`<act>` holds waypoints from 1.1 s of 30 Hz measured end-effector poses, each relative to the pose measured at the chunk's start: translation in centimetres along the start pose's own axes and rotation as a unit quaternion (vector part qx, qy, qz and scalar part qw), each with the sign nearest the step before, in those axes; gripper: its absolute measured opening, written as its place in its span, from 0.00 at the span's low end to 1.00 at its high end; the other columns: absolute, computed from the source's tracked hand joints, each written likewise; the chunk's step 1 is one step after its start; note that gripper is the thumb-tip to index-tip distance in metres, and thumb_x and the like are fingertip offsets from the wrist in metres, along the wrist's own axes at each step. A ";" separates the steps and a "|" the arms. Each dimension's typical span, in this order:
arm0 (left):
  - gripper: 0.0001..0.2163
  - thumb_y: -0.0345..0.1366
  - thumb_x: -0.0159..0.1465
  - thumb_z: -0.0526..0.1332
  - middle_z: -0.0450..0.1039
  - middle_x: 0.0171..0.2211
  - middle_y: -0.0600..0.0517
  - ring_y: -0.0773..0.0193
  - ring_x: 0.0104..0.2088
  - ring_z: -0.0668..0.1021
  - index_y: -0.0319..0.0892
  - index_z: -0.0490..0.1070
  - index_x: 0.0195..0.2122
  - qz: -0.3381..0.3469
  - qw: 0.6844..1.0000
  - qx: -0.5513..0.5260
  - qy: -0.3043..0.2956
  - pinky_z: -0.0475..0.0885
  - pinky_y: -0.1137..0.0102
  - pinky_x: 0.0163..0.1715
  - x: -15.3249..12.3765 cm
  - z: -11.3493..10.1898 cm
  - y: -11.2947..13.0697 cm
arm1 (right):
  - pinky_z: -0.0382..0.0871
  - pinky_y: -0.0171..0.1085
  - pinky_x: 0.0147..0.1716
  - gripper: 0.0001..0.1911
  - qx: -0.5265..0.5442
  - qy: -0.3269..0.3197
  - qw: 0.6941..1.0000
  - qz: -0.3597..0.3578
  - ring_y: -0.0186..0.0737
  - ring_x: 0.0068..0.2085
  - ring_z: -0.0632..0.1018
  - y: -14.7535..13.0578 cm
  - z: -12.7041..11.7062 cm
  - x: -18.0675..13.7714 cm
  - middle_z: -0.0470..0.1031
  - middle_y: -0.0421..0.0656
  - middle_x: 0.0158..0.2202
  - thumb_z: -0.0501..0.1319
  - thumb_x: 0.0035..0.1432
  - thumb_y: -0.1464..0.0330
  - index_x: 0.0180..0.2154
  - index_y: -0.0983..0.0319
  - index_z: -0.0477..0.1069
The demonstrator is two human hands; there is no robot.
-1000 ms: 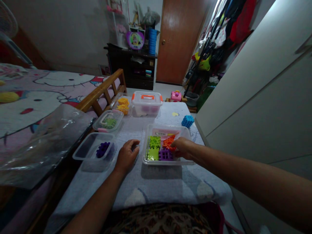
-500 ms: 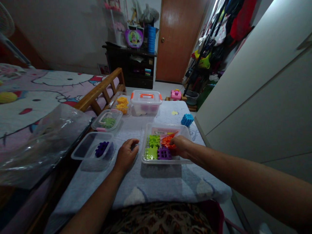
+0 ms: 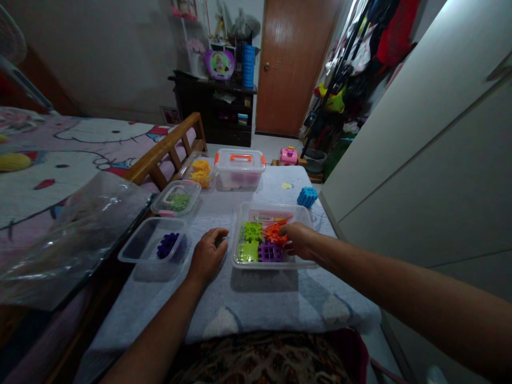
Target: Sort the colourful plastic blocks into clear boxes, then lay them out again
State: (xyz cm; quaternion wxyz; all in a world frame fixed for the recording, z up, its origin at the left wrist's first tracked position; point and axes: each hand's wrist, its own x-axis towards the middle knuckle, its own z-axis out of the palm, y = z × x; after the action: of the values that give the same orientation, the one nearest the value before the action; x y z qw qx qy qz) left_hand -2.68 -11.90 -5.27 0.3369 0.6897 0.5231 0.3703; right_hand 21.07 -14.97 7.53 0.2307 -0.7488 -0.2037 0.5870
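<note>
My right hand (image 3: 301, 240) reaches into a clear plastic bin (image 3: 256, 265), its fingers closed on the edge of an orange-red interlocking block (image 3: 274, 233). Left of that block lies a lime-green block (image 3: 253, 231), with another green block (image 3: 248, 251) nearer to me. Beside the nearer one is a purple block (image 3: 269, 252) with square holes. My left hand (image 3: 208, 253) rests on the cloth left of the bin, holding nothing, thumb and fingers apart.
A clear box (image 3: 138, 240) with dark purple blocks stands at the left. Behind it are a lidded box (image 3: 160, 197) of green pieces, a container of yellow pieces (image 3: 200, 173) and an orange-handled box (image 3: 240, 165). Blue blocks (image 3: 307, 197) sit near the table's right edge.
My right hand has shifted slightly, and the orange-red block has tilted or moved a little to the left in the bin. My left hand has stayed put.
</note>
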 end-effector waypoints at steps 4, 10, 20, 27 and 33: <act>0.12 0.37 0.61 0.58 0.77 0.44 0.47 0.57 0.45 0.79 0.41 0.75 0.44 0.000 1.000 0.002 0.002 0.74 0.63 0.48 0.0 0.0 0.1 | 0.59 0.35 0.26 0.08 -0.007 0.008 1.000 -0.010 0.34 0.25 0.70 0.1 -0.1 0.0 0.74 0.40 0.29 0.57 0.57 0.70 0.40 0.61 0.69; 0.13 0.38 0.62 0.57 0.77 0.45 0.46 0.57 0.46 0.79 0.41 0.74 0.45 -0.003 1.000 0.007 -0.001 0.74 0.63 0.48 0.0 0.0 -0.1 | 0.61 0.38 0.32 0.08 -0.029 -0.004 0.999 -0.028 0.36 0.30 0.73 0.5 0.4 0.7 0.78 0.41 0.34 0.58 0.57 0.68 0.39 0.60 0.72; 0.13 0.38 0.61 0.58 0.77 0.45 0.46 0.56 0.46 0.79 0.41 0.74 0.44 -0.002 1.000 0.001 -0.001 0.74 0.62 0.48 -0.1 0.0 -0.1 | 0.62 0.39 0.35 0.09 -0.015 -0.016 0.999 -0.037 0.36 0.31 0.73 0.3 0.4 0.6 0.77 0.41 0.36 0.58 0.59 0.66 0.42 0.59 0.71; 0.12 0.38 0.63 0.57 0.77 0.45 0.46 0.57 0.47 0.78 0.41 0.74 0.45 0.003 1.000 -0.001 -0.004 0.73 0.63 0.49 -0.1 0.1 -0.1 | 0.59 0.37 0.34 0.09 0.003 -0.022 0.998 -0.060 0.35 0.31 0.70 -0.7 0.5 -0.9 0.76 0.40 0.34 0.59 0.55 0.68 0.40 0.59 0.70; 0.11 0.36 0.62 0.56 0.76 0.43 0.46 0.56 0.46 0.77 0.41 0.74 0.43 0.043 0.998 0.033 0.009 0.72 0.61 0.50 -0.1 0.1 0.7 | 0.64 0.39 0.39 0.12 0.035 -0.023 0.994 -0.099 0.39 0.37 0.74 -0.7 0.2 -1.8 0.77 0.42 0.35 0.59 0.53 0.70 0.42 0.59 0.71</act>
State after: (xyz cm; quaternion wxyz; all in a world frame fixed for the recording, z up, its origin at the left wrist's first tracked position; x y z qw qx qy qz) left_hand -2.28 -12.22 -4.69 0.2929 0.7188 0.5078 0.3738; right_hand 20.40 -15.38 9.30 0.3091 -0.7024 -0.2614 0.5855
